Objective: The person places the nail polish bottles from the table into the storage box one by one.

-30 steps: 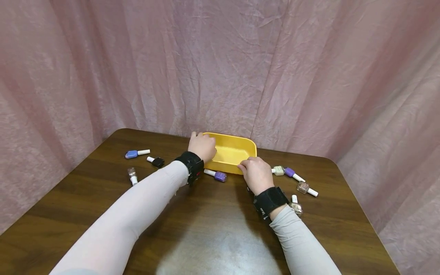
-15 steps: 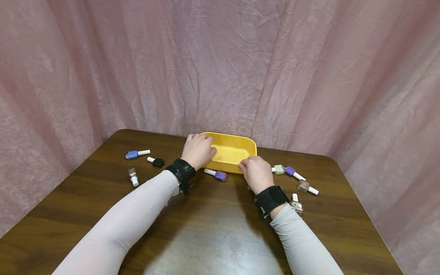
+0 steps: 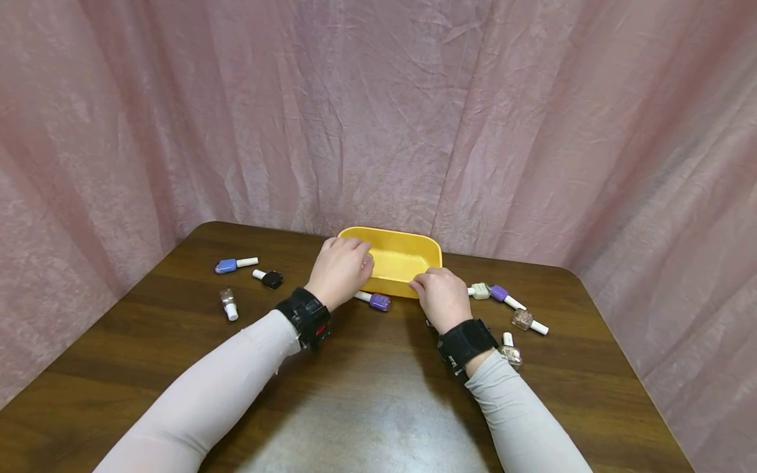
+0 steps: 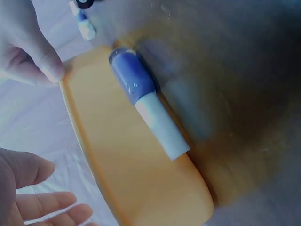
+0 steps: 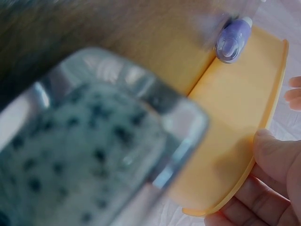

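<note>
The yellow bin (image 3: 393, 287) looks like smooth plastic with a soft sheen, while the purple bottle (image 4: 132, 75) seems glossy glass under a smooth, plastic-looking white cap (image 4: 162, 126). The table (image 3: 355, 401) shows shiny wood grain that throws back glare; the curtain (image 3: 378, 118) is creased, velvety cloth, the sleeves (image 3: 227, 384) matt fabric.

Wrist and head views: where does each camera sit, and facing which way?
Head: worn on the head, facing forward and down at the yellow tray; left hand, right hand, sleeves show.
Left wrist: on that wrist, facing tray and purple bottle; both hands partly show.
Right wrist: on that wrist, facing the tray past a speckled bottle; both hands partly show.
Wrist views share tray and purple bottle.
</note>
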Motion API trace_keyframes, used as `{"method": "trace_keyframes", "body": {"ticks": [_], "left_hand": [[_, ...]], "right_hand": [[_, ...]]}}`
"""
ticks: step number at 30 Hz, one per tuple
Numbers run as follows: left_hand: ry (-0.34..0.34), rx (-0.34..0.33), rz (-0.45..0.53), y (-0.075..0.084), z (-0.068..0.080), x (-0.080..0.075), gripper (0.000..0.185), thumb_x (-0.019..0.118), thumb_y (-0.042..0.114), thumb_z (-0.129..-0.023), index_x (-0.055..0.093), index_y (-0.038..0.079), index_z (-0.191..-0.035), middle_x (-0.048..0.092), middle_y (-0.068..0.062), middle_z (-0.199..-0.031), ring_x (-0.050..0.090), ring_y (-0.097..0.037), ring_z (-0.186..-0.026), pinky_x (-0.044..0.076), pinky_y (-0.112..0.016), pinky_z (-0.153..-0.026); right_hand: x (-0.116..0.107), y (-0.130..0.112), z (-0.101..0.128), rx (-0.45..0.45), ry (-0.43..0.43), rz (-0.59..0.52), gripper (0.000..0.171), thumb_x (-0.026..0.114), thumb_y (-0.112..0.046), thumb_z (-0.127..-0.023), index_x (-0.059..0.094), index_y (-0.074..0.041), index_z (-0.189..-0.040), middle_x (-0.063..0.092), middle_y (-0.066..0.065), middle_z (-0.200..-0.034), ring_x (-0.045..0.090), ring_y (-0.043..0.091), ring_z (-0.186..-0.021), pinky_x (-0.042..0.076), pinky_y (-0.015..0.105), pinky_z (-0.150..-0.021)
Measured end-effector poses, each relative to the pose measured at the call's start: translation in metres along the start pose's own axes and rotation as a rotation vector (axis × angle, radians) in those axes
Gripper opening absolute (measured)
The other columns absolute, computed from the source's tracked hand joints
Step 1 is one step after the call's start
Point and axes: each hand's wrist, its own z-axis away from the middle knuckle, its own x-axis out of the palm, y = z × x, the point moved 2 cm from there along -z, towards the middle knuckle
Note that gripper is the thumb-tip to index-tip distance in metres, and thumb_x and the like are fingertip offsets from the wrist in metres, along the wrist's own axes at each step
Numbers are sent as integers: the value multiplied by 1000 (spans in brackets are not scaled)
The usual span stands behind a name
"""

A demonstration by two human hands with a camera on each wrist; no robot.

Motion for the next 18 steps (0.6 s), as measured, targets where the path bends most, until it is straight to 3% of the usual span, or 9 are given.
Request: {"method": "trace_keyframes", "body": {"ticks": [6,18], "left_hand": [[7,66,37,4,9,0,29,78,24,-104,77,4,-124,76,-10,-129,69,-33,-125,47,-53,-113],[50,194,50,13,30,-2,41,79,25,-104,72,1,-136,74,-14,-134,68,-35,-127,51,-50,-113]], "right_hand": [[0,1,0,-2,0,-2,15,83,-21,-101,85,-9,-93,74,6,-85,73,33,-88,61,50,-76],[-2,2,3,-6,2,4,14,84,-21,-101,85,-10,-93,74,6,-85,73,32,-88,60,50,-75]]}}
